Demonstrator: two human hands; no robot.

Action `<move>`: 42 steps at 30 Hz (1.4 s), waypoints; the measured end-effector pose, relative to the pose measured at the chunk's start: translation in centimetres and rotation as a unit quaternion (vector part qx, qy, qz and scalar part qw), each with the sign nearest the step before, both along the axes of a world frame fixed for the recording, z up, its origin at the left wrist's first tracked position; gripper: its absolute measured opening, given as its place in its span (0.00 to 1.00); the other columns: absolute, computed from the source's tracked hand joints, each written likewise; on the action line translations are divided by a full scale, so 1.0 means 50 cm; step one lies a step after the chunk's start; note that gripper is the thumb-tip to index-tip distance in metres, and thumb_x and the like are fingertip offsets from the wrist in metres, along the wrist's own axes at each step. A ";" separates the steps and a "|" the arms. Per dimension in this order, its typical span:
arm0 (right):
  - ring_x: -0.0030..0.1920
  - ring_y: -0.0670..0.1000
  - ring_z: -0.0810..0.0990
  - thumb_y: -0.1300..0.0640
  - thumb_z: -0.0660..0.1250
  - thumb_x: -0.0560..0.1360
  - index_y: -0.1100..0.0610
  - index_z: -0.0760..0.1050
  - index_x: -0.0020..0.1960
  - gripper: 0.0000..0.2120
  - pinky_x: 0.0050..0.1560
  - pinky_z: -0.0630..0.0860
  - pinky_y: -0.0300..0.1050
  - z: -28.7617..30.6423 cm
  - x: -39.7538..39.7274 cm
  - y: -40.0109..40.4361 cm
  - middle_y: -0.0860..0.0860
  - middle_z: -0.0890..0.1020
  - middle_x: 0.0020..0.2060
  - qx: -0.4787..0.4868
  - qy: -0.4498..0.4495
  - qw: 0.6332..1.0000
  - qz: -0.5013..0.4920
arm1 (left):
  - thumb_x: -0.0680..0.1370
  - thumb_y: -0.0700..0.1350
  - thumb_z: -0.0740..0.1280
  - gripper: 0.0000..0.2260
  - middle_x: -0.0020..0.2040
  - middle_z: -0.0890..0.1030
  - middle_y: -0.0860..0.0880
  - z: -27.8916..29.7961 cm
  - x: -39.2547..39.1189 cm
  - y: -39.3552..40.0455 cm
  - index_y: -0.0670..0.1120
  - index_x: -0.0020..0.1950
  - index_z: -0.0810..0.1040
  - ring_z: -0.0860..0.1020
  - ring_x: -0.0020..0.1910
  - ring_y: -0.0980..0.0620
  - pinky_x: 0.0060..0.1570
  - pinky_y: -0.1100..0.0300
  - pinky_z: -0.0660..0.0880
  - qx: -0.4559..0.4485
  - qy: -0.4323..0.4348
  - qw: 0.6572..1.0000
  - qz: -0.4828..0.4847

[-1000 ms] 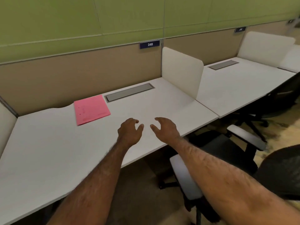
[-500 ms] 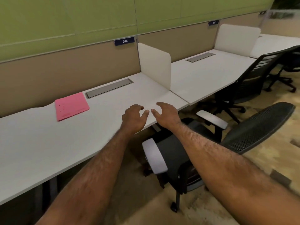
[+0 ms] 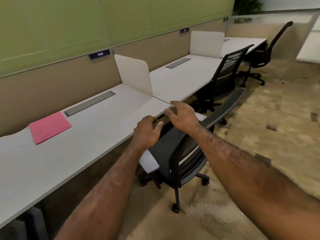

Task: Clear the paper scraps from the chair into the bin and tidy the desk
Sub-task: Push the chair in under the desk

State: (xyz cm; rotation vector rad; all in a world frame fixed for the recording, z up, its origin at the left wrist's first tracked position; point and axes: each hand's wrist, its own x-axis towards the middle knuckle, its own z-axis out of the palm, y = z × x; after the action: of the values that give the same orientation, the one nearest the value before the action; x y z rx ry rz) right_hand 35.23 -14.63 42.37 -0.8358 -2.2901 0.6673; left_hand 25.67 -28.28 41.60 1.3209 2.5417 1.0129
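- Both hands empty — left hand (image 3: 147,134) and right hand (image 3: 183,115) spread loosely over the chair (image 3: 173,153).
- I see no scraps or bin; chair seat looks bare.
- Pink folder (image 3: 49,127) lies on the table (image 3: 69,153) — perhaps left to tidy.

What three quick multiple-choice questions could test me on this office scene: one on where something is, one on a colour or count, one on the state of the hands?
1. Where does the pink folder lie?
A. on the desk, beside the grey cable slot
B. on the chair seat
C. on the floor

2. How many black office chairs can be seen?
A. one
B. three
C. five

3. How are the left hand and right hand?
A. gripping paper
B. open and holding nothing
C. clenched into fists

Answers: 1 A, the folder rests flat on the desktop left of the slot. 2 B, the nearest chair plus two further down the row. 3 B, fingers are spread and no object is in either hand.
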 end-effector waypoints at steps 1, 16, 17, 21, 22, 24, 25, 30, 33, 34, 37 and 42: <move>0.66 0.55 0.73 0.42 0.62 0.77 0.57 0.71 0.68 0.26 0.70 0.67 0.52 0.002 0.024 0.003 0.55 0.78 0.64 0.003 0.000 1.000 -0.012 | 0.79 0.57 0.61 0.19 0.64 0.76 0.47 -0.001 0.017 0.001 0.47 0.65 0.73 0.73 0.62 0.47 0.61 0.51 0.70 -0.003 -0.001 1.000 -0.010; 0.62 0.55 0.76 0.41 0.61 0.77 0.54 0.73 0.66 0.24 0.62 0.71 0.49 0.007 0.254 0.233 0.55 0.79 0.62 -0.046 0.035 0.992 -0.112 | 0.77 0.57 0.63 0.25 0.69 0.73 0.47 0.029 0.167 0.127 0.47 0.70 0.68 0.70 0.67 0.48 0.66 0.45 0.68 -0.030 0.037 0.998 -0.043; 0.62 0.56 0.76 0.41 0.62 0.76 0.54 0.73 0.66 0.24 0.62 0.71 0.49 0.003 0.265 0.256 0.55 0.79 0.62 -0.046 0.027 0.992 -0.112 | 0.77 0.59 0.62 0.26 0.70 0.72 0.47 0.026 0.176 0.150 0.47 0.71 0.67 0.70 0.67 0.48 0.67 0.46 0.68 -0.042 0.039 0.997 -0.042; 0.64 0.56 0.75 0.40 0.63 0.76 0.55 0.72 0.67 0.26 0.65 0.71 0.51 -0.028 0.303 0.356 0.55 0.77 0.65 -0.044 -0.024 0.995 -0.085 | 0.71 0.73 0.57 0.38 0.67 0.75 0.48 0.003 0.222 0.257 0.49 0.72 0.66 0.74 0.63 0.47 0.60 0.47 0.73 -0.154 0.029 0.987 -0.024; 0.66 0.55 0.73 0.40 0.63 0.76 0.56 0.72 0.67 0.27 0.67 0.70 0.52 -0.038 0.311 0.384 0.55 0.76 0.66 -0.036 -0.041 0.996 -0.074 | 0.69 0.75 0.55 0.40 0.63 0.77 0.48 -0.007 0.236 0.279 0.49 0.70 0.68 0.76 0.60 0.46 0.57 0.47 0.75 -0.190 0.039 0.981 -0.018; 0.69 0.55 0.70 0.39 0.62 0.76 0.57 0.73 0.67 0.27 0.70 0.66 0.53 -0.057 0.319 0.438 0.55 0.75 0.67 -0.015 -0.075 0.996 -0.049 | 0.67 0.77 0.53 0.40 0.58 0.79 0.47 -0.031 0.261 0.313 0.48 0.65 0.70 0.77 0.54 0.46 0.52 0.47 0.77 -0.248 0.092 0.964 0.001; 0.70 0.54 0.69 0.39 0.61 0.77 0.57 0.73 0.67 0.27 0.71 0.65 0.53 -0.066 0.320 0.463 0.56 0.74 0.68 -0.003 -0.094 0.995 -0.036 | 0.68 0.77 0.52 0.39 0.57 0.78 0.47 -0.043 0.269 0.322 0.48 0.64 0.71 0.77 0.54 0.45 0.51 0.47 0.77 -0.264 0.123 0.957 0.019; 0.73 0.55 0.64 0.36 0.56 0.77 0.55 0.71 0.69 0.30 0.74 0.60 0.54 -0.094 0.298 0.550 0.55 0.71 0.70 0.041 -0.171 0.984 0.004 | 0.71 0.75 0.49 0.38 0.52 0.77 0.45 -0.074 0.281 0.313 0.44 0.58 0.74 0.76 0.50 0.45 0.46 0.50 0.75 -0.248 0.193 0.943 0.111; 0.72 0.55 0.65 0.35 0.54 0.77 0.55 0.73 0.67 0.30 0.72 0.61 0.58 -0.095 0.276 0.575 0.54 0.74 0.68 0.053 -0.176 0.983 0.008 | 0.69 0.76 0.48 0.38 0.47 0.77 0.46 -0.072 0.282 0.303 0.44 0.53 0.75 0.75 0.45 0.47 0.41 0.52 0.73 -0.241 0.210 0.941 0.113; 0.71 0.55 0.66 0.35 0.54 0.77 0.55 0.74 0.66 0.29 0.71 0.61 0.60 -0.096 0.273 0.579 0.53 0.75 0.67 0.055 -0.176 0.983 0.005 | 0.69 0.77 0.47 0.38 0.46 0.76 0.46 -0.070 0.281 0.301 0.44 0.51 0.75 0.75 0.44 0.47 0.40 0.53 0.72 -0.242 0.213 0.940 0.112; 0.72 0.53 0.64 0.34 0.55 0.76 0.52 0.75 0.64 0.28 0.72 0.60 0.62 -0.101 0.273 0.591 0.51 0.74 0.67 0.046 -0.181 0.982 -0.002 | 0.68 0.78 0.46 0.38 0.44 0.75 0.48 -0.069 0.273 0.293 0.46 0.49 0.73 0.71 0.41 0.50 0.36 0.54 0.70 -0.254 0.217 0.936 0.113; 0.75 0.53 0.60 0.32 0.59 0.74 0.51 0.77 0.62 0.28 0.72 0.58 0.62 -0.105 0.278 0.598 0.51 0.71 0.70 0.021 -0.174 0.984 -0.033 | 0.68 0.77 0.47 0.37 0.46 0.76 0.48 -0.081 0.269 0.250 0.46 0.49 0.74 0.73 0.44 0.50 0.36 0.55 0.68 -0.269 0.232 0.928 0.112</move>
State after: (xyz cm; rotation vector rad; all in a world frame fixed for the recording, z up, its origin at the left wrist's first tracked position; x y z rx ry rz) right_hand 49.15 15.29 37.14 -1.0730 -2.5620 0.4699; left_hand 39.14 -15.79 37.57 1.2243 3.0377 -0.0347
